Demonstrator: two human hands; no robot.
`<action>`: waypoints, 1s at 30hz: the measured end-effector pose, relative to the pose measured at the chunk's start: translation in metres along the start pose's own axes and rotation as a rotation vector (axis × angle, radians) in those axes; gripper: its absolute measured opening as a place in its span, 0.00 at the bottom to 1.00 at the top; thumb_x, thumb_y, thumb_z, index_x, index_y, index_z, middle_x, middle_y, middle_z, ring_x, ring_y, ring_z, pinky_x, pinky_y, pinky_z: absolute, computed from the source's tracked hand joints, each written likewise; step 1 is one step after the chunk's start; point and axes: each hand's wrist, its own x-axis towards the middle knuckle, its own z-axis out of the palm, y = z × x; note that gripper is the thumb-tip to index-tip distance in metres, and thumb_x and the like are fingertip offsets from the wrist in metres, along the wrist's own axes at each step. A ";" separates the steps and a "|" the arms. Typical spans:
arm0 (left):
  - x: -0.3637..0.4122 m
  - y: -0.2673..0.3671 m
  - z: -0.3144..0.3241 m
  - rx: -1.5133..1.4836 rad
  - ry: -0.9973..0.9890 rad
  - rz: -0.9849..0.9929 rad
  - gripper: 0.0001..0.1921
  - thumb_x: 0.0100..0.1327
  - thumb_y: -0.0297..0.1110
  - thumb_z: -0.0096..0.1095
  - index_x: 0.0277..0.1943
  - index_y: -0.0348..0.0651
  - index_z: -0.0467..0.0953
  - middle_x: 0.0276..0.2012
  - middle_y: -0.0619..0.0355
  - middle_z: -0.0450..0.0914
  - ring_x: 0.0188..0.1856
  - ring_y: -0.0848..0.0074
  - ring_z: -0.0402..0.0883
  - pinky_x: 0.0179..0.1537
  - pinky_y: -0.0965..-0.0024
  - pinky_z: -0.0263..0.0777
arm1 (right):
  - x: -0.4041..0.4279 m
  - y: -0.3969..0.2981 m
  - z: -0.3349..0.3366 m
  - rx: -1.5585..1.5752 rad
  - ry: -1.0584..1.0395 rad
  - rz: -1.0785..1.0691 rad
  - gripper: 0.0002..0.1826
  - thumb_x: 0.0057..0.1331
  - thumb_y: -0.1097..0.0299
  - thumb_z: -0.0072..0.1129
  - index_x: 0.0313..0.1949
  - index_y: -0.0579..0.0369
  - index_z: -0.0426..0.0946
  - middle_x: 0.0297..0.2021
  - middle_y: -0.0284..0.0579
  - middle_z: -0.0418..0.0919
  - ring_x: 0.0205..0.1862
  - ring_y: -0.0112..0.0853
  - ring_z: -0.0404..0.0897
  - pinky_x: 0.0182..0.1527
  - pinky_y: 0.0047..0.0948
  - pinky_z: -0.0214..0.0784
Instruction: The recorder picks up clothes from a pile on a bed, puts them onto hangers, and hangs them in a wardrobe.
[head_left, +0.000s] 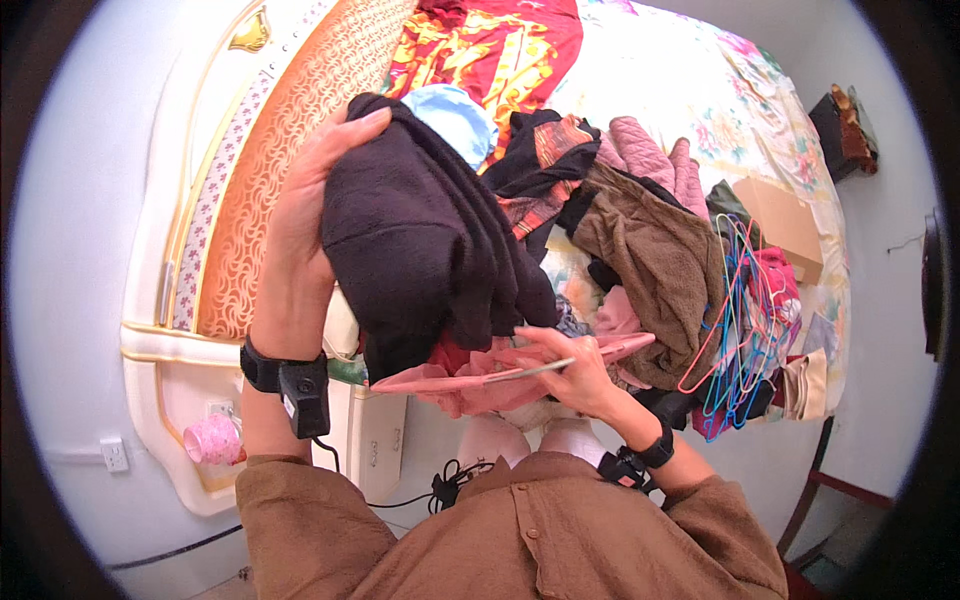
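My left hand (319, 161) grips the top edge of a dark, nearly black garment (405, 225), its thumb over the folded cloth and its fingers hidden behind it. The garment hangs down in folds. Below it, my right hand (566, 371) holds a pink clothes hanger (442, 384) with a pale metal hook (531, 370) that points left. The hanger lies almost level across the picture, its left end at the garment's lower edge. Sheer pink cloth (480, 401) shows around and below the hanger; whether it hangs on it I cannot tell.
On the bed (652, 60) lie a red and yellow blanket (525, 45), a light blue round item (452, 124), a brown fleece garment (649, 262), pink quilted clothing (645, 154), tangled hangers (739, 337) and a cardboard box (784, 225). The padded headboard (300, 150) stands at left.
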 end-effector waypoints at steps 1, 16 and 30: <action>-0.005 0.004 0.007 0.037 -0.019 0.090 0.09 0.61 0.27 0.52 0.45 0.36 0.70 0.38 0.53 0.78 0.37 0.73 0.80 0.40 0.72 0.76 | 0.007 -0.005 0.003 -0.028 0.001 -0.007 0.22 0.53 0.71 0.63 0.49 0.59 0.72 0.15 0.42 0.73 0.17 0.23 0.70 0.21 0.26 0.60; -0.067 0.074 -0.059 0.011 0.150 0.251 0.08 0.62 0.28 0.53 0.39 0.30 0.74 0.36 0.48 0.79 0.37 0.68 0.80 0.41 0.69 0.77 | 0.085 -0.001 -0.009 0.200 0.167 -0.031 0.07 0.59 0.67 0.57 0.30 0.58 0.76 0.13 0.32 0.62 0.18 0.18 0.60 0.21 0.23 0.54; -0.120 0.086 -0.088 0.444 0.183 0.353 0.16 0.58 0.29 0.60 0.48 0.32 0.72 0.41 0.55 0.78 0.40 0.76 0.79 0.45 0.75 0.71 | 0.139 -0.172 -0.122 -0.010 0.180 -0.310 0.08 0.60 0.69 0.55 0.32 0.60 0.80 0.16 0.24 0.68 0.19 0.13 0.61 0.20 0.16 0.51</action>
